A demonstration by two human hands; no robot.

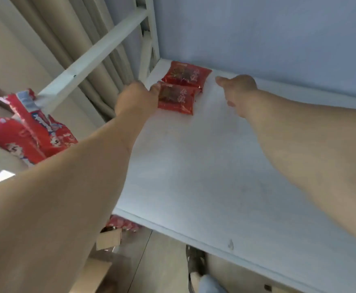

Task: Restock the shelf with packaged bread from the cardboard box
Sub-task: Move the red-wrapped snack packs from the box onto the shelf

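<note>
The left hand [138, 98] reaches to the far left corner of the white shelf [204, 166], and its fingertips touch the left edge of the nearer bread packet [176, 99]. Whether the grip is pinching the wrapper or only pressing against it cannot be told, since the back of the hand covers the fingers and the picture is blurred there. The packet lies flat on the shelf, red with a darker panel in the middle. Just behind it, touching or slightly overlapped at the corner, lies a second bread packet [186, 74] of the same kind, close to the pale back wall [257, 34].

The right hand [237, 89] hovers over the shelf to the right of both packets, apart from them; its grip is released, with the thumb stretched out toward the farther packet and nothing held.

Left of the shelf, past the white frame bar [92, 58], a heap of larger red snack bags [29, 134] rests on a neighbouring surface (their print is too blurred to read). Below the shelf's front edge, a cardboard box [109, 240] stands on the floor [162, 261] with more red packets [123, 224] showing above it. A beige curtain [67, 28] hangs behind the frame.
</note>
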